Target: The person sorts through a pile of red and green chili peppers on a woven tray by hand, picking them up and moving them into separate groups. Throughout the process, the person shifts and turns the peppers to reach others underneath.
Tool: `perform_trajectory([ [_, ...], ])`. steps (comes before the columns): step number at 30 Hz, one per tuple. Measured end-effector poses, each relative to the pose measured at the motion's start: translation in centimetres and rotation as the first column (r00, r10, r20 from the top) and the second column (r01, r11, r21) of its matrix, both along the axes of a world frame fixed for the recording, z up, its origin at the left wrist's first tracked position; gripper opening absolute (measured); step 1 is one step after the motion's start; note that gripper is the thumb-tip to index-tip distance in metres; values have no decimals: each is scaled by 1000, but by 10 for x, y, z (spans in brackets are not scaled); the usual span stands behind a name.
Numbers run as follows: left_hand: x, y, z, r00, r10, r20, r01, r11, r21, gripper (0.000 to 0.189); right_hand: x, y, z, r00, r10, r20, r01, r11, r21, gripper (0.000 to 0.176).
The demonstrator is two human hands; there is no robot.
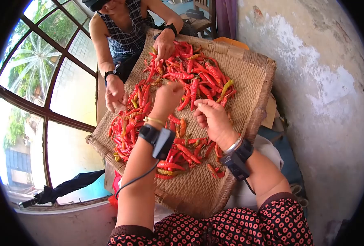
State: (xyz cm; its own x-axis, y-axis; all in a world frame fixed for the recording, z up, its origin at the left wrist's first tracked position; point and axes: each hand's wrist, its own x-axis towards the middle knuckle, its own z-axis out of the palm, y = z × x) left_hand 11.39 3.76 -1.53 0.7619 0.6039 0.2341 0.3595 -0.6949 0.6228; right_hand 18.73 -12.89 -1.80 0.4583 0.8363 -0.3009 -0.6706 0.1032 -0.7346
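Observation:
Red chili peppers lie heaped on a large woven tray, a few of them yellowish or orange. Over the middle of the heap is my left hand, its fingers curled in and their tips mostly hidden behind the hand. My right hand is close beside it, thumb and forefinger pinched together right at the edge of an upright-lying red chili pepper. Whatever sits in that pinch I cannot tell. Both my wrists carry black strapped devices.
Across the tray a person's hands reach to the peppers. A barred window and a folded black umbrella are on the left. A peeling wall rises on the right, and a wooden chair stands behind.

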Motion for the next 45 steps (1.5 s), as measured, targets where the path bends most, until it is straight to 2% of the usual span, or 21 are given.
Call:
perform_trajectory([
  [2,-19,-17,-3,897,32,-440,40,987,153,25,2,1,-2,1000,21,20,-22,999,33,14],
  [5,-41,-39,-19,841,86,-534,96,948,303,23,-2,3,-1,1000,14,7,-14,1000,14,13],
  [8,-51,-53,-38,862,109,-495,52,952,300,18,-3,2,0,1000,-4,4,4,1000,-2,12],
  [14,-42,-49,-25,908,-97,-407,168,976,142,12,0,2,0,999,-24,27,24,1000,-7,12],
  [16,-30,-36,-14,930,-180,-321,59,934,-352,14,-2,2,1,998,-24,63,23,1000,7,12],
  [17,-22,-33,-19,985,-85,-153,12,906,-423,18,-2,2,1,998,-22,62,22,1000,6,12],
  [18,-19,-28,-23,984,-86,-154,13,906,-423,18,-2,2,3,998,-19,54,19,1000,9,12],
  [20,-15,-22,-27,987,55,150,-7,952,-305,19,-1,1,4,999,-18,48,18,1000,10,12],
  [21,-21,-25,-4,995,43,-87,-49,997,-62,24,0,1,4,999,-19,47,19,1000,7,12],
  [22,-28,-21,-6,995,41,-89,-47,997,-63,24,0,1,4,999,-21,44,21,1000,3,12],
  [24,-46,-21,-15,907,111,-407,54,926,374,27,0,0,3,998,-15,56,15,1000,-2,12],
  [30,-64,-26,-33,858,68,-509,184,884,429,30,-4,2,3,997,36,70,-33,999,-36,13],
  [33,-59,-25,-30,841,-51,-539,271,901,338,25,-4,1,5,997,27,72,-25,999,-27,13],
  [35,-54,-25,-20,885,-120,-449,172,982,78,18,-2,1,3,998,14,66,-12,1000,-28,13],
  [36,-51,-23,-15,886,-121,-449,172,982,74,18,-1,1,2,997,16,74,-14,1000,-18,13],
  [37,-49,-18,-9,921,-109,-375,92,994,-62,17,-1,1,1,996,18,83,-17,1000,-8,13],
  [39,-39,-11,9,948,46,-316,-160,925,-344,19,-1,2,2,996,18,86,-17,1000,-12,13],
  [40,-38,-3,1,947,48,-317,-162,925,-345,19,-1,2,2,996,16,86,-15,1000,-16,13],
  [42,-37,8,-12,958,271,99,-272,962,-1,24,-1,2,3,997,15,81,-14,1000,-14,13],
  [44,-41,-2,-12,967,253,-8,-251,964,88,25,0,2,2,997,12,77,-11,1000,-15,13],
  [45,-41,-15,-4,938,185,-294,-154,980,127,26,0,2,1,997,8,77,-7,1000,-13,13],
])
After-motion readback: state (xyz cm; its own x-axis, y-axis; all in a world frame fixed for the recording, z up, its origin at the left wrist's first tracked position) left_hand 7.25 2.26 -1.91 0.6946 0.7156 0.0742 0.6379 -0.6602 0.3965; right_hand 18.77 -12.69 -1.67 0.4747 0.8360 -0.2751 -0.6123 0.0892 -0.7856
